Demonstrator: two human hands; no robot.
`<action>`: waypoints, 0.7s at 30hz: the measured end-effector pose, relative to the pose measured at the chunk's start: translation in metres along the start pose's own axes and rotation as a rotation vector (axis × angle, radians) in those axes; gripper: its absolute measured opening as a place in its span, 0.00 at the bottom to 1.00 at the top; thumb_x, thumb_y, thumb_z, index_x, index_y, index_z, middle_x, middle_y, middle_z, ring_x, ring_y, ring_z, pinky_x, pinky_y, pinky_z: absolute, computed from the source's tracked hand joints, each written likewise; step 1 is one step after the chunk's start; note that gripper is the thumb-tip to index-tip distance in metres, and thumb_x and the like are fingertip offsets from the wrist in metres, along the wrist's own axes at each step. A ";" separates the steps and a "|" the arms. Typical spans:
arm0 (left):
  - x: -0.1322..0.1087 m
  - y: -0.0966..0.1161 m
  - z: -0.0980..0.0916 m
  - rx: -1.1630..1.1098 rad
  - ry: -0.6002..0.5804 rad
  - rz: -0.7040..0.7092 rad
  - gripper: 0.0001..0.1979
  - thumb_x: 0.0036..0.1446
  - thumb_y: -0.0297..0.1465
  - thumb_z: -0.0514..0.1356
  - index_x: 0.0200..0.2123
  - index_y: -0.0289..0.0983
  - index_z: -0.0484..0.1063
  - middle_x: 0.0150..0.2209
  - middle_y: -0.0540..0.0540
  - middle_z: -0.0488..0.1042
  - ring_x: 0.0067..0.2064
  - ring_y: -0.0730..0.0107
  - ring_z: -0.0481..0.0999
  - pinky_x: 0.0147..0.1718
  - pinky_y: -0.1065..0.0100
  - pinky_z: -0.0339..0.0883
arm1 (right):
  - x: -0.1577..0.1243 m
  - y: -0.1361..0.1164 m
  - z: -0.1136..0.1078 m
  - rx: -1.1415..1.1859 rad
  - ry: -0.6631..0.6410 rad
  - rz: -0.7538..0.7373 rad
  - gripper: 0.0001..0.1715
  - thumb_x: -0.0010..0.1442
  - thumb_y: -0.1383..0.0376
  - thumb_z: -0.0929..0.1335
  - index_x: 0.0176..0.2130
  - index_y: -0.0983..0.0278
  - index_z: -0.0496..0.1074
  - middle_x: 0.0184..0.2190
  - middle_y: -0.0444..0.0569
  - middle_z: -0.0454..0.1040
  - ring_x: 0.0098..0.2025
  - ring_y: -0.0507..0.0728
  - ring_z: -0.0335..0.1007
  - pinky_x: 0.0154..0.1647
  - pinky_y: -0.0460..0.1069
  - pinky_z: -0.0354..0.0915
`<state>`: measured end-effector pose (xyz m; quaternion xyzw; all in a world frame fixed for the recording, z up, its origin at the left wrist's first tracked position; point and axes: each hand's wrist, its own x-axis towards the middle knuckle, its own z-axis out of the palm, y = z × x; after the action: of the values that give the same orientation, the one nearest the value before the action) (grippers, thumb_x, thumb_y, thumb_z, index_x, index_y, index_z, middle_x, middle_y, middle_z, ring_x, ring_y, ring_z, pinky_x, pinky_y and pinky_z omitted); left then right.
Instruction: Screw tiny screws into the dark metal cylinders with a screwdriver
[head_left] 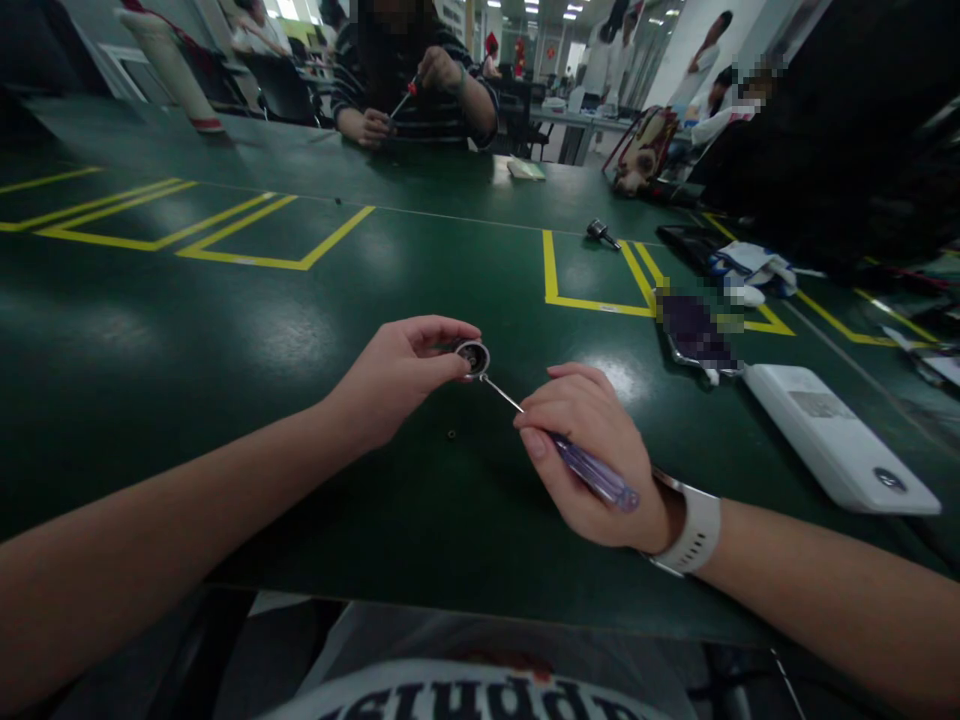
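Note:
My left hand [401,372] pinches a small round metal part [472,358] between thumb and fingers, just above the dark green table [225,330]. My right hand [589,450] is closed around a screwdriver with a clear purple handle [596,476]; its thin metal shaft [501,390] reaches into the round part. A white watch band [694,530] sits on my right wrist. A tiny dark piece, perhaps a screw or nut [451,435], lies on the table below the two hands.
A white flat device [840,440] and a phone [694,332] lie to the right. A small dark part [600,233] rests farther back. Yellow tape lines [270,262] mark the table. Across it, another person's hands [405,100] hold a red-handled tool.

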<state>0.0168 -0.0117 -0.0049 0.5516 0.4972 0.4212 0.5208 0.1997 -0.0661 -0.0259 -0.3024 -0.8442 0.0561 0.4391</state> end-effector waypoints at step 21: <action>-0.009 0.002 0.004 0.099 -0.025 0.104 0.05 0.43 0.25 0.65 0.28 0.37 0.75 0.31 0.46 0.78 0.34 0.64 0.78 0.39 0.64 0.70 | 0.000 0.002 0.004 -0.065 -0.080 -0.021 0.07 0.60 0.70 0.63 0.40 0.62 0.67 0.36 0.48 0.76 0.40 0.55 0.71 0.52 0.57 0.59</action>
<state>0.0197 -0.0211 -0.0025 0.6070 0.4814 0.4158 0.4764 0.1976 -0.0638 -0.0290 -0.3052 -0.8656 0.0360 0.3954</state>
